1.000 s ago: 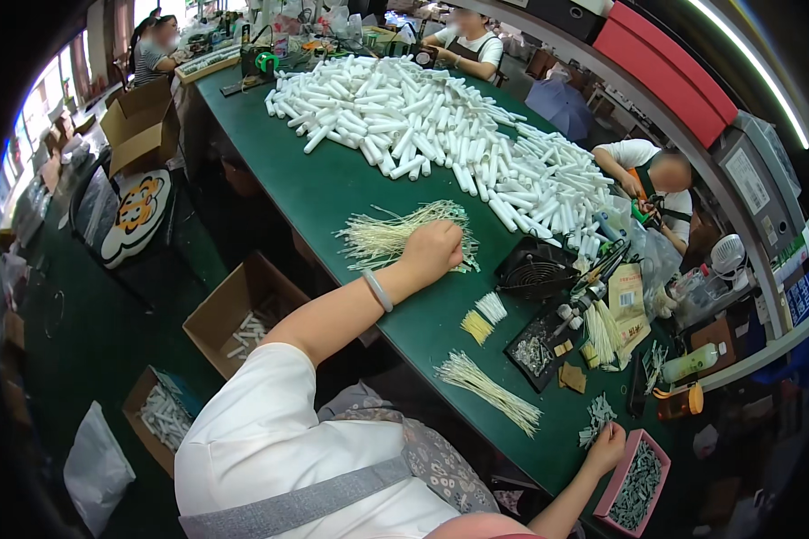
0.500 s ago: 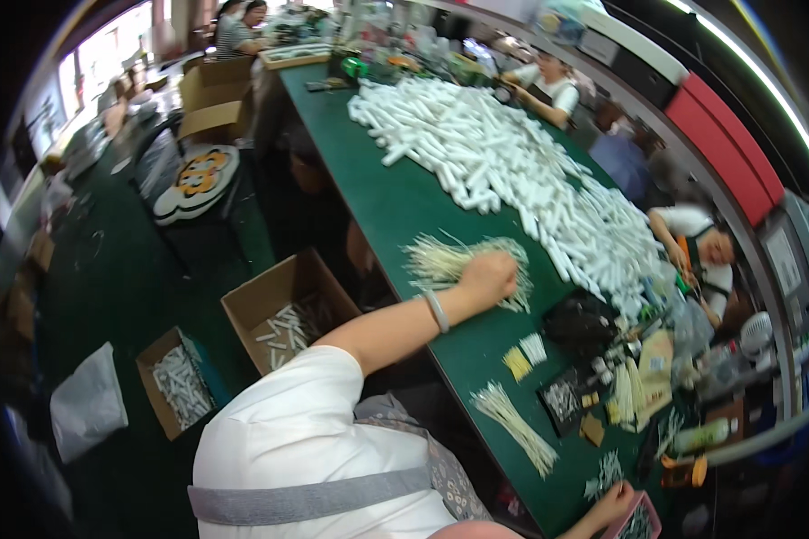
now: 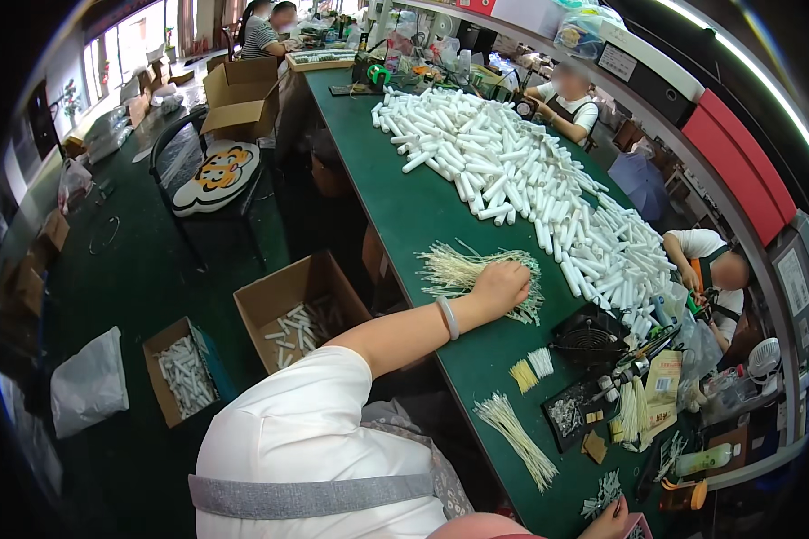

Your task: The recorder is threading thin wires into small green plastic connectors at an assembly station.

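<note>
My left hand (image 3: 502,289), with a pale bracelet on its wrist, rests on a loose pile of thin cream wires (image 3: 449,269). Its fingers curl closed over the wire ends, and the fingertips are partly hidden. At the lower right my right hand (image 3: 609,521) is only partly in view, fingers drawn together beside a pink box (image 3: 636,525). What they pinch is too small to make out. Just above that hand lies a small heap of grey-white wired parts (image 3: 604,495). A neater bundle of cream wires (image 3: 516,440) lies between my hands.
White tubes (image 3: 503,162) heap along the green table (image 3: 377,193). A black fan (image 3: 590,336) and a parts tray (image 3: 566,419) stand to the right. Cardboard boxes (image 3: 250,304) with tubes stand left of the table. Co-workers sit across it; a chair (image 3: 211,180) is behind.
The view has shifted slightly, so the scene sits a little farther right and lower. My left hand stays on the wire pile, my right by the pink box.
</note>
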Motion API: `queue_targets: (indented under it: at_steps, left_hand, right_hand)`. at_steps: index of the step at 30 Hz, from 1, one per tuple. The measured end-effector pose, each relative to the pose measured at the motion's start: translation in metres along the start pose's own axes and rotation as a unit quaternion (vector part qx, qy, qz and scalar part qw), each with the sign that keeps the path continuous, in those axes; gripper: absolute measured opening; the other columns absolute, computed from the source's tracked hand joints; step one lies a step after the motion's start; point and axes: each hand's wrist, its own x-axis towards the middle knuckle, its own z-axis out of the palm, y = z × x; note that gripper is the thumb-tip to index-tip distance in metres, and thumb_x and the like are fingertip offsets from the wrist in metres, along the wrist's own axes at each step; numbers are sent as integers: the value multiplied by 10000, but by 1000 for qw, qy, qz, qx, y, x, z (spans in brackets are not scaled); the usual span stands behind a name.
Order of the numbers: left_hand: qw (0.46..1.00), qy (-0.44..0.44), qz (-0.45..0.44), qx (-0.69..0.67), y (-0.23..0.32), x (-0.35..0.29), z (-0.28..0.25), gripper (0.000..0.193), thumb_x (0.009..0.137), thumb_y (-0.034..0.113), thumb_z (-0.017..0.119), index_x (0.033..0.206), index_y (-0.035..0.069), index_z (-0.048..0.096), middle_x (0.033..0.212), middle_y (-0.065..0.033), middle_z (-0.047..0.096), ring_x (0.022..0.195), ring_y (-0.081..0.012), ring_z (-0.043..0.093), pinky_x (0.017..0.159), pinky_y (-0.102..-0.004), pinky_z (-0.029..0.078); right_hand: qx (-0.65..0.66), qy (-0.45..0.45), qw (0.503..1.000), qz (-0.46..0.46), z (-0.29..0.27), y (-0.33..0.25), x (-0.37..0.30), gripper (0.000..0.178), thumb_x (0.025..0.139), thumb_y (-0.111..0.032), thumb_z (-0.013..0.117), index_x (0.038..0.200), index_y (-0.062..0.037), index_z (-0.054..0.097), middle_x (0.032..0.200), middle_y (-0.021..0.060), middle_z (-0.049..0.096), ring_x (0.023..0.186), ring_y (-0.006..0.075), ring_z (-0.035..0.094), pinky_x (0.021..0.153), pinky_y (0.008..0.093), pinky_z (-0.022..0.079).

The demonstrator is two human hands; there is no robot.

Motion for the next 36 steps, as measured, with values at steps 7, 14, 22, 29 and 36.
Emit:
queue_targets:
  at_steps: [7, 14, 22, 29, 36]
  left_hand:
    - [1000, -9, -7, 6, 2, -3, -2, 112, 654, 98, 609, 688, 73, 505, 683, -80, 526, 654, -264, 551, 574, -380, 437]
    - [1000, 0, -6, -4, 1, -3, -2, 107, 641, 95, 611, 659, 75, 508, 668, -83, 521, 648, -267, 550, 573, -377, 440]
    - [1000, -9, -4, 2, 0, -5, 0, 104, 635, 109, 617, 646, 83, 516, 675, -71, 522, 658, -255, 549, 582, -376, 429]
    - [1000, -19, -13, 17, 3, -4, -3, 96, 641, 118, 617, 656, 92, 526, 693, -60, 522, 681, -242, 548, 589, -366, 410]
    - [999, -23, -29, 17, 4, -4, -2, 97, 645, 120, 621, 661, 94, 528, 712, -48, 521, 702, -236, 545, 619, -362, 398]
  right_hand:
    - [3, -17, 999, 36, 0, 1, 0, 213, 814, -159, 648, 935, 15, 667, 857, 157, 661, 714, 248, 604, 660, 311, 484]
    - [16, -26, 999, 40, 1, 3, 1, 215, 826, -155, 638, 949, 19, 661, 869, 161, 660, 718, 226, 604, 665, 303, 487]
    - [10, -33, 998, 52, 1, 3, -1, 244, 824, -185, 653, 950, 24, 659, 824, 138, 657, 688, 197, 582, 642, 287, 478]
    - [39, -12, 997, 71, -4, 0, 3, 236, 856, -198, 599, 913, 23, 662, 871, 155, 660, 757, 238, 609, 680, 298, 491]
    - [-79, -26, 993, 83, -15, -20, 5, 267, 875, -223, 546, 904, 17, 660, 887, 180, 638, 819, 298, 578, 766, 352, 464]
